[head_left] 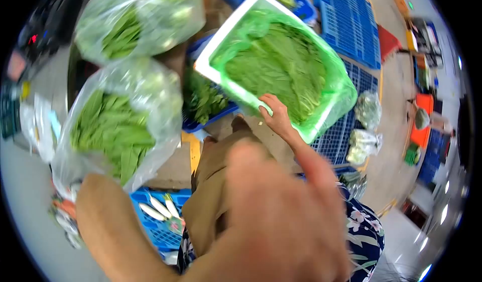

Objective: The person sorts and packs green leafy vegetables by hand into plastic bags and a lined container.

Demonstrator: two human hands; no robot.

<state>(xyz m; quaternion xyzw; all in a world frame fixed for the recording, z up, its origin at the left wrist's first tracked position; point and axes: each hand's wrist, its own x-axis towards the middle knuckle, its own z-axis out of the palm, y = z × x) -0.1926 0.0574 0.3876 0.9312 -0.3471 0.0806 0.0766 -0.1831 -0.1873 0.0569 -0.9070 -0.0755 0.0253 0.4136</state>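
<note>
My left hand (pixel 288 217) is raised very close to the camera, large and smeared by motion, with its elbow bent at the lower left. What it holds, if anything, I cannot make out. My right hand (pixel 277 115) is at the near edge of a white box (pixel 205 61), fingers curled over the rim. A green plastic bag (pixel 335 84) lines this box and folds over its sides. Inside it, leafy green vegetables (pixel 281 66) are piled up.
To the left, clear plastic bags hold leaves (pixel 118 131) and more greens (pixel 123 33). Below is a blue crate (pixel 150 232) with white radishes (pixel 153 209). Blue pallets (pixel 349 18) lie at right, near bagged vegetables (pixel 368 110). A blue basket of greens (pixel 203 101) stands beside the box.
</note>
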